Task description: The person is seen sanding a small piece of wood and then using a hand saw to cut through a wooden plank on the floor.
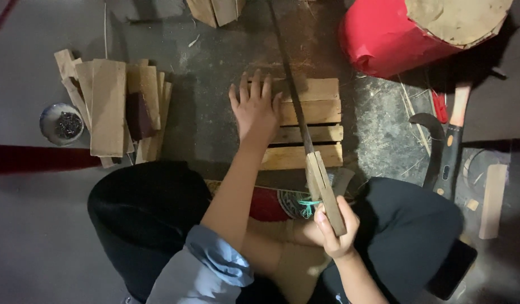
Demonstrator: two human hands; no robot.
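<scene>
Left grip first: we see the left hand (255, 110) flat and open, fingers spread, palm pressing down on the left end of the slatted wooden panel (305, 125) on the floor, holding nothing. Right grip: the right hand (334, 228) is closed around the wooden handle of the hand saw (305, 121), low near the lap. The saw's long axis runs from that handle up and slightly left, away from the body, its blade crossing the panel's slats about square to them and just right of the left fingertips, so the blade sits close beside the pressing hand. The panel lies straight ahead of the knees; the left hand is on it, the right well back from it. Scanning left to right: a small bowl of nails (63, 123) at far left, a stack of cut boards (116, 107) beside it, then the panel, a red drum (406, 34) lying tipped at upper right, a curved chopping knife (443, 149) and a loose wood strip (492, 200) at far right. Nothing lies across the blade's line.
</scene>
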